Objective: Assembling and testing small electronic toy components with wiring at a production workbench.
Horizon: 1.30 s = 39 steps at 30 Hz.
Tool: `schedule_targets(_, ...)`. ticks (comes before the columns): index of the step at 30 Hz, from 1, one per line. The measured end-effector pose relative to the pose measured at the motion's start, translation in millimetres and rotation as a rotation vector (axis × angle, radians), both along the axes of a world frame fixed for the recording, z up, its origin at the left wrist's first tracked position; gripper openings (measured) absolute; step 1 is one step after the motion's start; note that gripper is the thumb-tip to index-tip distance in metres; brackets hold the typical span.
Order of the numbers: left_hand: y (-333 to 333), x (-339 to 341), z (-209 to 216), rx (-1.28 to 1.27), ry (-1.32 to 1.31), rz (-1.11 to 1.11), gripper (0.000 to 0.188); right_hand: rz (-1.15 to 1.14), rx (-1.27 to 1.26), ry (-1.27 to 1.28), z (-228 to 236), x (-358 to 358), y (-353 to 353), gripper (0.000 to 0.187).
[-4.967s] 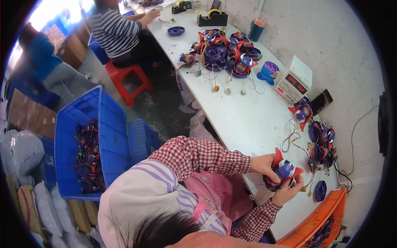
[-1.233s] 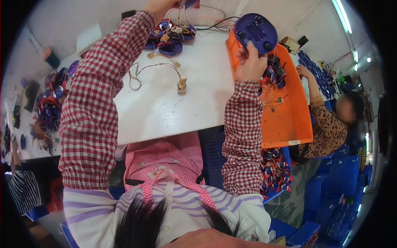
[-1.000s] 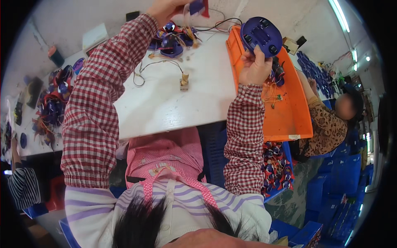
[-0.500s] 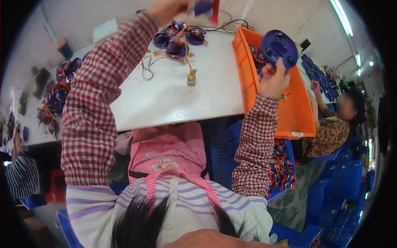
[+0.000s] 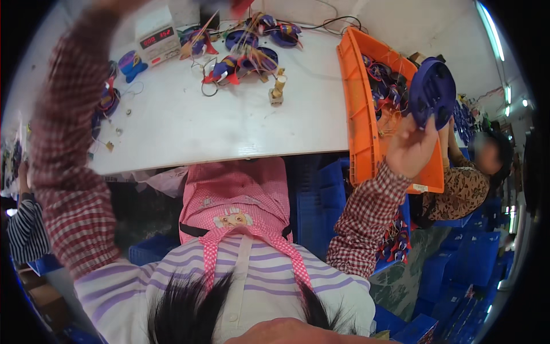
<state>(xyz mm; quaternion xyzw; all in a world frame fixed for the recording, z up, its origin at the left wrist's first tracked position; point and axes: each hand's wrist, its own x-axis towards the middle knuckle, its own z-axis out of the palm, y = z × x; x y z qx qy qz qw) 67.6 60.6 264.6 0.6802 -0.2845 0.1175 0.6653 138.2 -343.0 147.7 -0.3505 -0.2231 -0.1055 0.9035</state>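
Purple oval plastic base (image 5: pixel 433 90), I observed, was gripped by the partly closed right hand (image 5: pixel 410 147) near the orange crate (image 5: pixel 358 114); I could not determine the blurred left hand's (image 5: pixel 121 4) hold.

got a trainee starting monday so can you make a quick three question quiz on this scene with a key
1. What colour is the oval part in the right hand? a) green b) purple c) white
2. True or false: wired parts lie in the orange bin.
3. Fill in: in the picture, the white box with the red display stands to the ____ of the orange bin.

Key: 1. b; 2. true; 3. left
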Motion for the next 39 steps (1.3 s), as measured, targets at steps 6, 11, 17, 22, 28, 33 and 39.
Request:
schedule_targets(6, 58, -103, -67, 0.589, 0.694, -0.058, 0.058, 0.251, -0.494, 0.385, -60, -58, 42, 0.029)
schedule_targets(11, 60, -158, -63, 0.964, 0.689, 0.285, 0.057, 0.702, -0.693, 0.589, -80, -82, 88, 0.029)
schedule_targets(17, 81, -196, -96, 0.494, 0.593, 0.616, 0.052, 0.177, -0.392, 0.486, -60, -62, 69, 0.017)
schedule_targets(22, 103, -197, -169, 1.028, 0.661, 0.519, 0.051, 0.578, -0.598, 0.592, -107, -74, 97, 0.017)
schedule_targets(28, 117, -220, -123, 1.131, 0.629, 0.692, 0.049, 0.765, -0.641, 0.698, -155, -85, 127, 0.018)
schedule_targets(33, 110, -240, -133, 1.204, 0.616, 0.707, 0.049, 0.612, -0.701, 0.563, -175, -67, 145, 0.021)
schedule_targets(39, 127, -228, -169, 1.286, 0.537, 0.706, 0.049, 0.498, -0.879, 0.607, -174, -50, 149, 0.027)
